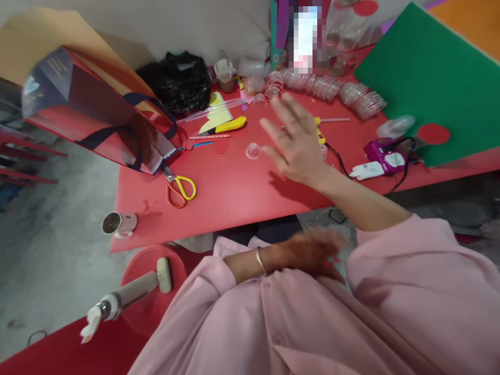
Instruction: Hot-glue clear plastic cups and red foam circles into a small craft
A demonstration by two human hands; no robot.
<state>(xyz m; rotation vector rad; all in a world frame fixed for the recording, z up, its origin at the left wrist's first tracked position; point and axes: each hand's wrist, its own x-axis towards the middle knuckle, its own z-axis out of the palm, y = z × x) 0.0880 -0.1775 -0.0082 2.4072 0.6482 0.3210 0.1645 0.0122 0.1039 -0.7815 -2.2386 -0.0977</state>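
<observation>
Over the red table my right hand (299,143) hovers with fingers spread, holding nothing. A small clear plastic cup lid (253,151) lies just left of its fingertips. Partly behind that hand is a yellow-handled tool (320,136), its kind hidden. My left hand (307,250), with a bangle at the wrist, is held across my body below the table edge. It is smeared by motion, so its fingers cannot be made out. A yellow utility knife (230,125) lies farther left, and scissors (182,190) with orange and yellow handles rest beside the paper bag.
A large paper bag (97,104) and a black plastic bag (179,80) stand at the left. Stacked clear plastic cups (312,83) line the back. A green board (437,88) and a purple power adapter (390,156) are right. A mug (119,224) sits at the left corner.
</observation>
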